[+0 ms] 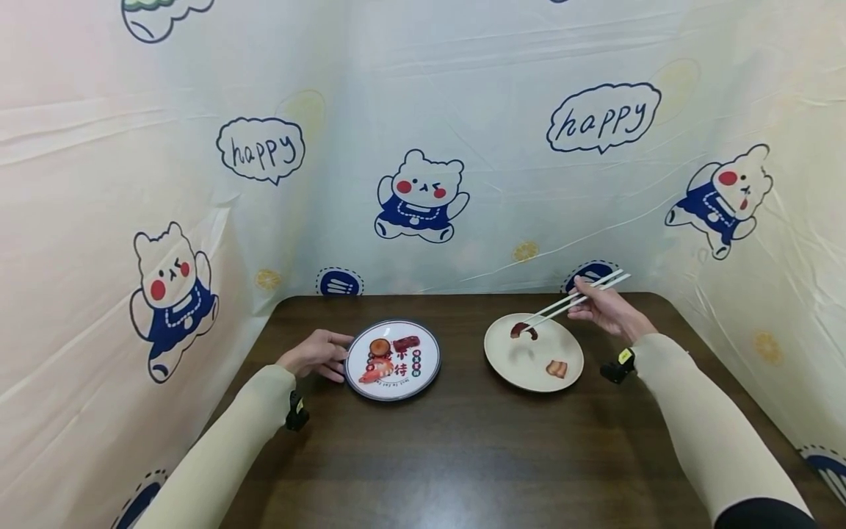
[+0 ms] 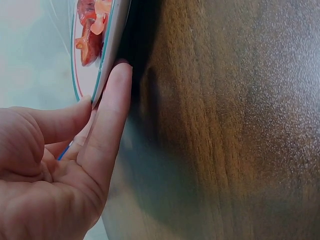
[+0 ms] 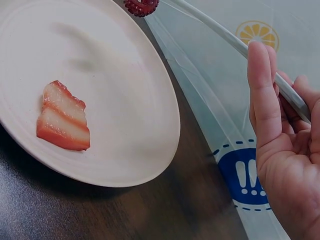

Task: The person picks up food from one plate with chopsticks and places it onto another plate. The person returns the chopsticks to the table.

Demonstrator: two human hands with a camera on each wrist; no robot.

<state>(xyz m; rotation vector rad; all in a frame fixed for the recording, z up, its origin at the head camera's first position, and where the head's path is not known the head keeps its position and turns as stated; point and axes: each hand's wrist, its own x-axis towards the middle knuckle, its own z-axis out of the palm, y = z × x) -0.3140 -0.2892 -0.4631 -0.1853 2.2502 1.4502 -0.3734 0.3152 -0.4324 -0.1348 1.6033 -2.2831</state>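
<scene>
My left hand (image 1: 319,355) pinches the near left rim of a round white plate (image 1: 428,364) with a dark blue edge and printed characters; in the left wrist view the thumb is on top and a finger beneath. A shrimp (image 1: 377,372), a round brown piece (image 1: 380,347) and a dark red piece (image 1: 406,343) lie on it. In my right hand (image 1: 611,312) are pale chopsticks (image 1: 571,299). Their tips hold a curled dark red octopus tentacle (image 1: 524,330), raised over a cream plate (image 1: 505,367). A striped slab of pork belly (image 3: 63,120) rests on that plate.
Both plates are on a dark brown wooden table (image 1: 449,455). Behind it and along both sides hangs a pale curtain (image 1: 423,88) printed with bears and "happy" bubbles, close to the table's edges. Black wrist cameras (image 1: 617,367) sit on both sleeves.
</scene>
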